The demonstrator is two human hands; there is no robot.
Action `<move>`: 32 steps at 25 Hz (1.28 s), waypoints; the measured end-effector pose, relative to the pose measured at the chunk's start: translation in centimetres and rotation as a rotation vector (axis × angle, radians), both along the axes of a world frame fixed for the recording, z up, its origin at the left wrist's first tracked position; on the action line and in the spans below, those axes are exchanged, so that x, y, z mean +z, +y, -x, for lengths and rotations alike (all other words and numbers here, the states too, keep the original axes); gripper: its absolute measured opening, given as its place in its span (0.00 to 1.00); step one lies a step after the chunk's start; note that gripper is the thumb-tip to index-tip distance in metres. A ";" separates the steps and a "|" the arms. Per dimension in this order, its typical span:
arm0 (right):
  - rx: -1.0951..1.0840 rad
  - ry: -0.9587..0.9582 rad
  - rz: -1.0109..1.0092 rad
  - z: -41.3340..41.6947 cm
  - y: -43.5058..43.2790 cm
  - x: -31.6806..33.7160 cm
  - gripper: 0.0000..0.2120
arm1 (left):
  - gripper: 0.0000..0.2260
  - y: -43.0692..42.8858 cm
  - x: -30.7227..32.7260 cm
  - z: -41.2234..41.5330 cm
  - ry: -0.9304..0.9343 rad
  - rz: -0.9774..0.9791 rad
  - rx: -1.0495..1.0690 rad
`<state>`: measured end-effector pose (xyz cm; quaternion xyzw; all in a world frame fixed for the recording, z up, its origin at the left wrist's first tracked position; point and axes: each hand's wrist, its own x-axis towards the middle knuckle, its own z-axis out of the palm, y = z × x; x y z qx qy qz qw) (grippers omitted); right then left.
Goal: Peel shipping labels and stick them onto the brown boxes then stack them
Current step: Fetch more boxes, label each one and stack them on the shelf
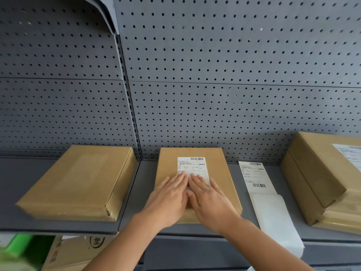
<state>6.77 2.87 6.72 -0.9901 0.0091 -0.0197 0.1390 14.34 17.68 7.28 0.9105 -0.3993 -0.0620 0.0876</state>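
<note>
A flat brown box (224, 173) lies in the middle of the grey shelf (17, 177). A white shipping label (192, 165) with a barcode sits on its top. My left hand (169, 196) and my right hand (210, 198) lie flat side by side on the box, fingers spread over the label's lower half. Neither hand holds anything. An unlabelled brown box (78, 182) lies to the left. At the right, a stack of brown boxes (320, 182) carries a label (350, 155) on its top box.
A strip of labels (254, 177) lies on the shelf right of the middle box, its bare white backing (277, 218) hanging over the front edge. A grey pegboard wall (214, 75) stands behind. Below the shelf sit a printed carton (78, 253) and something green (21, 249).
</note>
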 end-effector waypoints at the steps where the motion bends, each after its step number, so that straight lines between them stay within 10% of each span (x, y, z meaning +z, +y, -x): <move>1: 0.007 0.007 0.016 0.3 0.3 -0.3 0.37 | 0.26 0.2 -0.2 0.3 -0.002 -0.020 -0.003; 14: -0.268 0.050 0.076 4.4 -4.8 -1.5 0.35 | 0.28 4.5 -1.3 -0.2 0.057 -0.037 0.257; 23: -0.605 0.038 -0.778 4.5 -4.7 -1.1 0.32 | 0.25 4.8 -1.8 1.0 0.725 0.573 0.626; 32: -0.703 -0.215 -0.987 6.9 -8.1 5.5 0.13 | 0.11 1.2 5.0 3.0 0.588 0.845 0.522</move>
